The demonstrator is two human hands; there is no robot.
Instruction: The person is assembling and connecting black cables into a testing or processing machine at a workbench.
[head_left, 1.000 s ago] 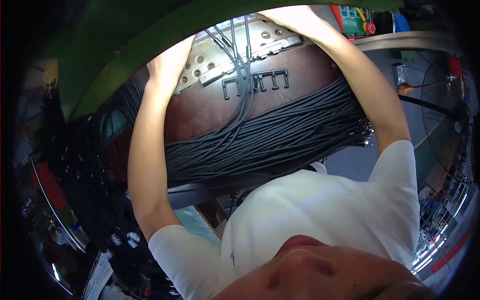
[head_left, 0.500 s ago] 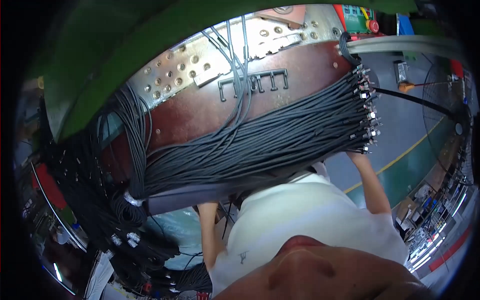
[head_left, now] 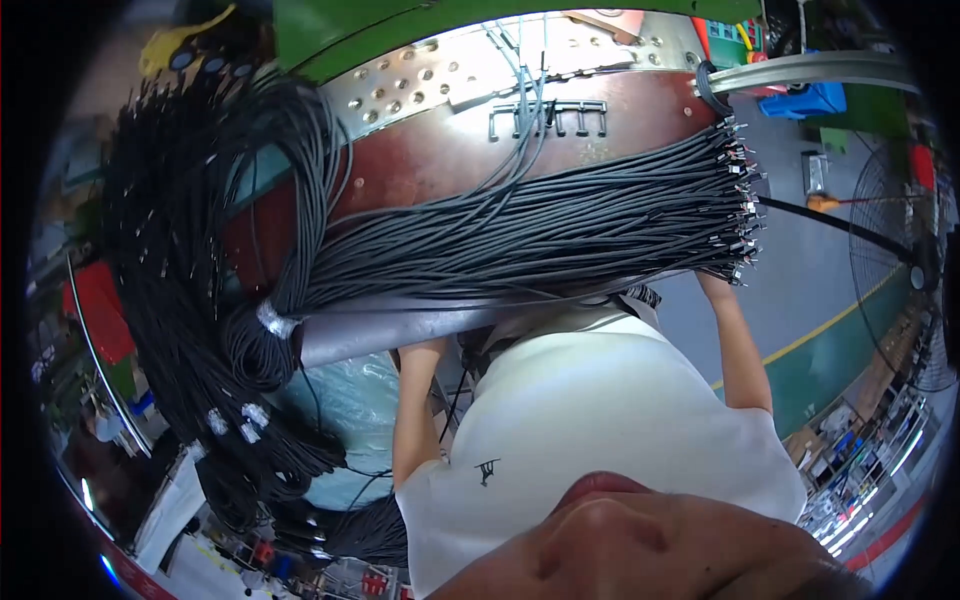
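A wide bundle of dark cables (head_left: 520, 230) lies across the reddish-brown worktop, with small metal connectors (head_left: 740, 215) gathered at its right end. My left forearm (head_left: 415, 410) reaches up to the grey front edge of the bench (head_left: 390, 330), and the hand passes out of sight beneath it. My right hand (head_left: 712, 284) is just below the connector ends; its fingers are hidden behind them, so a grip cannot be made out. A few thin cables (head_left: 527, 120) run from the bundle up over a black comb-like holder (head_left: 548, 118).
A perforated metal plate (head_left: 420, 80) borders the worktop's far side under a green machine cover (head_left: 480, 38). Thick dark cable hanks (head_left: 180, 240) hang at the left, some tied with silvery wrap (head_left: 275, 320). A fan (head_left: 895, 260) stands at the right.
The view has shifted, so the bench and cables sit higher and the green cover hides less at the left. Both arms stay at the bench's near edge.
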